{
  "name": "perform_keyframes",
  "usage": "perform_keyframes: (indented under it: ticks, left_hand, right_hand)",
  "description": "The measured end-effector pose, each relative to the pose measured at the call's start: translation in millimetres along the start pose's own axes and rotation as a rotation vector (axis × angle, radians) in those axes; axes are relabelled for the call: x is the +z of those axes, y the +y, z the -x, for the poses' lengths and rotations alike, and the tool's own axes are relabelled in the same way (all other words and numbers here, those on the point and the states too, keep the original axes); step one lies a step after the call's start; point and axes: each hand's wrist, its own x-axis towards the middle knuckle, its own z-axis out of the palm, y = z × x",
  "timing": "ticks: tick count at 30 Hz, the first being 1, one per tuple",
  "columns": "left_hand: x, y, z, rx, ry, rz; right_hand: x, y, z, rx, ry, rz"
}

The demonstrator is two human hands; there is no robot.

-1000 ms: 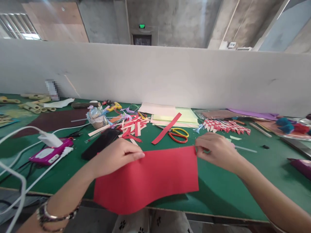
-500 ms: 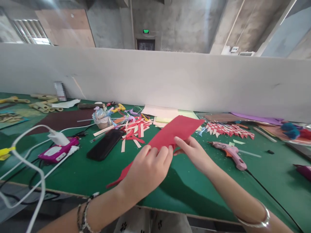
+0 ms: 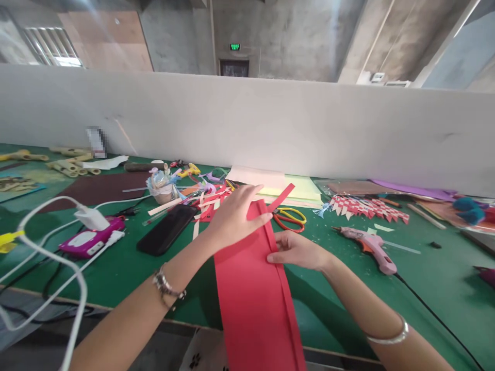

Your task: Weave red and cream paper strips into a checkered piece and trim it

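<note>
A long red paper sheet (image 3: 253,288) hangs toward my lap past the table's front edge, with a narrow folded band along its right side. My left hand (image 3: 242,214) lies over the sheet's upper end, its thumb across the paper and its fingers pointing to the back. On the right edge, my right hand (image 3: 296,250) pinches the folded band between thumb and fingers. A thin red strip (image 3: 282,197) sticks out beyond the top of the sheet. Scissors with yellow and orange handles (image 3: 292,219) lie just behind my right hand.
A black phone (image 3: 167,230), a magenta power strip (image 3: 93,238) and white cables are at the left. Paper strips (image 3: 211,202) and a small decorated pot (image 3: 162,188) lie behind. A pink glue gun (image 3: 369,247) rests at the right, near a red-and-white woven paper piece (image 3: 367,208).
The red sheet has turned from slanting across the table to running lengthwise toward me. My left hand has moved up and forward onto its top end, uncovering the scissors.
</note>
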Motion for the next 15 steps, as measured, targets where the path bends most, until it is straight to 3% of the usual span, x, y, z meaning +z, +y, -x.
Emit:
perform_keyframes:
  ticks: [4, 8, 10, 13, 15]
  left_hand:
    - [16.2, -22.9, -13.0, -0.175, -0.169, 0.202]
    - [29.5, -40.8, -9.1, -0.28, -0.153, 0.327]
    - [36.0, -44.7, -6.0, -0.271, -0.167, 0.347]
    - [47.1, -44.0, -1.8, -0.257, -0.208, 0.386]
    - [54.2, -41.0, 1.1, -0.256, -0.243, 0.424]
  right_hand:
    - [-2.3, 11.0, -5.4, 0.029, 0.056, 0.035]
    - [-6.5, 20.7, -7.2, 0.021, 0.137, 0.052]
    - [-6.8, 24.6, -8.7, -0.013, 0.275, 0.192]
    - [-4.7, 27.9, -11.8, -0.081, 0.617, 0.621]
    - [-2.5, 28.0, -13.6, -0.1, 0.751, 0.85]
